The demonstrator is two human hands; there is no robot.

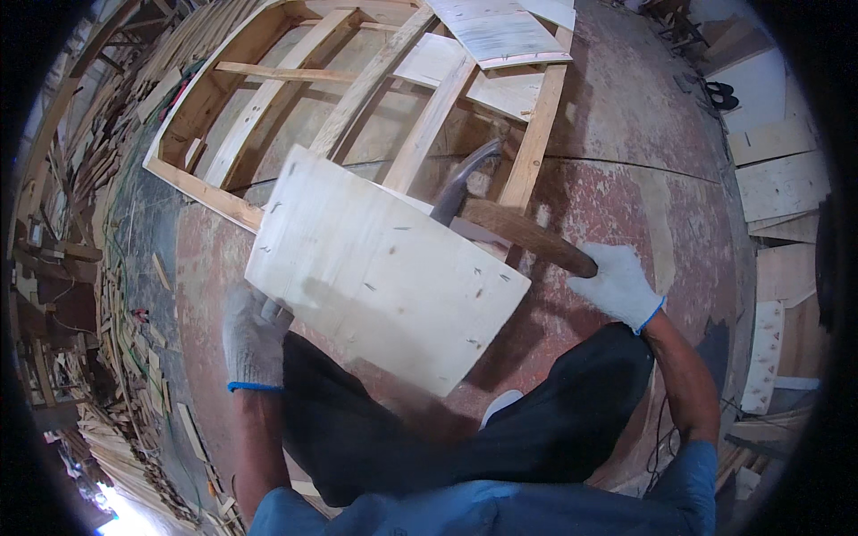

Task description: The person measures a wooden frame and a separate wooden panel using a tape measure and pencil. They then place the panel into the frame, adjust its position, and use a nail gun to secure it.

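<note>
In my gloved right hand (613,285) is the end of the wooden handle (529,234) of a claw hammer. The curved metal head (462,181) points away from me, beside the far edge of a pale plywood panel (382,275). Several nails or staples stick out of the panel's face. My gloved left hand (258,331) grips the panel near its left corner; part of the fingers is hidden at the edge. The panel is held slanted above my lap and partly covers a wooden frame (415,137).
The slatted frame lies on the worn red floor (610,194), with another plywood piece (506,30) on it. Stacked timber strips (120,181) line the left side. A green cable (110,234) runs there. Boards (781,184) lie along the right, near dark shoes (722,95).
</note>
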